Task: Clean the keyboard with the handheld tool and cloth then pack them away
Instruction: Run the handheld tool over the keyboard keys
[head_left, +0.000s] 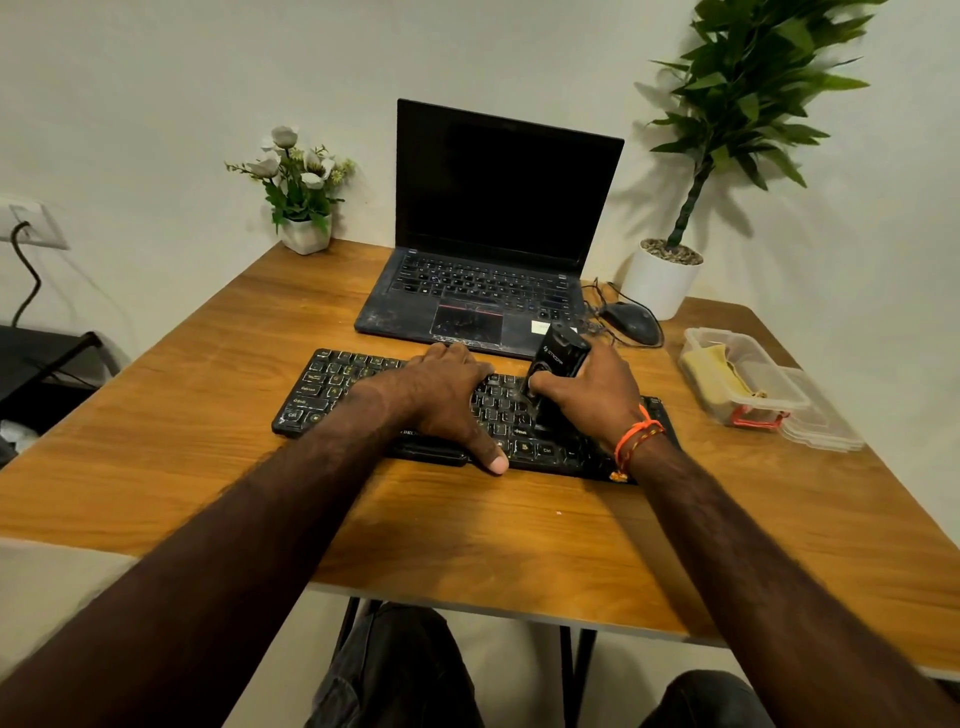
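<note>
At the centre of the frame the black keyboard (332, 387) lies on the wooden table (208, 467), its middle keys hidden under both hands. The left hand (441, 395) lies flat on it with fingers spread and straight, thumb at the near edge. The right hand (597, 397) grips the black handheld tool (558, 364), which stands nearly upright; its lower end is hidden behind the thumb and fingers, so whether the tip touches the keys cannot be told. At the right of the frame a clear plastic box (748, 387) holds a yellow cloth (711, 371), blurred through the plastic, with a lid just beside it. Behind the keyboard stands an open laptop (498, 208) with a dark screen.
</note>
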